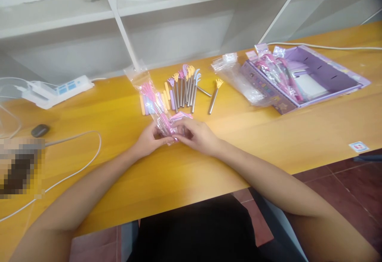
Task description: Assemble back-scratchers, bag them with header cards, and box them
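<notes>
Bag (156, 104) with pink contents: pinched near its lower end between curled fingertips of left hand (150, 138) and right hand (200, 134); lay near metal rods (186, 91).

Two bare forearms reach in from the lower corners and converge at center. The left hand (151, 137) curves inward, thumb extended toward the other hand; the right hand (198, 134), back facing up, bends its fingers and thumb into a pinch.

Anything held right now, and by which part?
Yes: both hands, left and right, pinch the clear plastic bag with a pink hand-shaped tool at its lower end.
</notes>
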{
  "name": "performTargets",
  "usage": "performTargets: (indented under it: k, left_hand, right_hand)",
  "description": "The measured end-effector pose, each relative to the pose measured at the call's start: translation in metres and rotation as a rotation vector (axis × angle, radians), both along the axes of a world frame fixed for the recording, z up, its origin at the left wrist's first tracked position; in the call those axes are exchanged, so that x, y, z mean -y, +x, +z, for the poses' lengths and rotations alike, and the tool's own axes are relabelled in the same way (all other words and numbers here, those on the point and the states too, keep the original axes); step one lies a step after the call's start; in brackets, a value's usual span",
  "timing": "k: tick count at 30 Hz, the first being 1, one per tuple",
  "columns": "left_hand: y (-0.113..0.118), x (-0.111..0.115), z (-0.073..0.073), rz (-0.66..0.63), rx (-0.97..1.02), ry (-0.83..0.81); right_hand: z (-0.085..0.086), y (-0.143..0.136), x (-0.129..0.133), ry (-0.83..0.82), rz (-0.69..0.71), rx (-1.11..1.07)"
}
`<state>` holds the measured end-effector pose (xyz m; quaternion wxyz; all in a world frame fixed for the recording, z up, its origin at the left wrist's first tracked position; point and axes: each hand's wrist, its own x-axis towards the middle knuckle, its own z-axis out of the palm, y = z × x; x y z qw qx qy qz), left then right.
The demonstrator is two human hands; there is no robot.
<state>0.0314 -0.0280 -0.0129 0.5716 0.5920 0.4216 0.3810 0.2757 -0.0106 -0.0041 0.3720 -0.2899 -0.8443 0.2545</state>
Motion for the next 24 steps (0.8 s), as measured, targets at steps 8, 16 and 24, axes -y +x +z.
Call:
performTargets:
  k: [8, 16, 24]
  left_hand:
    - [-0.002, 0.0013, -0.0039, -0.034, 0.042, 0.006]
    - [-0.0004, -0.001, 0.0008, -0.054, 0.041, 0.013]
    - [-0.0055, -0.0039, -0.0013, -0.112, 0.034, -0.019]
  right_hand:
    - [0.0056, 0.0014, -0.0025, -0.229, 0.037, -0.001]
    - [0.0091, -0.0017, -0.0009, -0.319, 0.284, -0.048]
    - [0.0087, -0.002, -0.0024, -0.407, 0.319, -0.064]
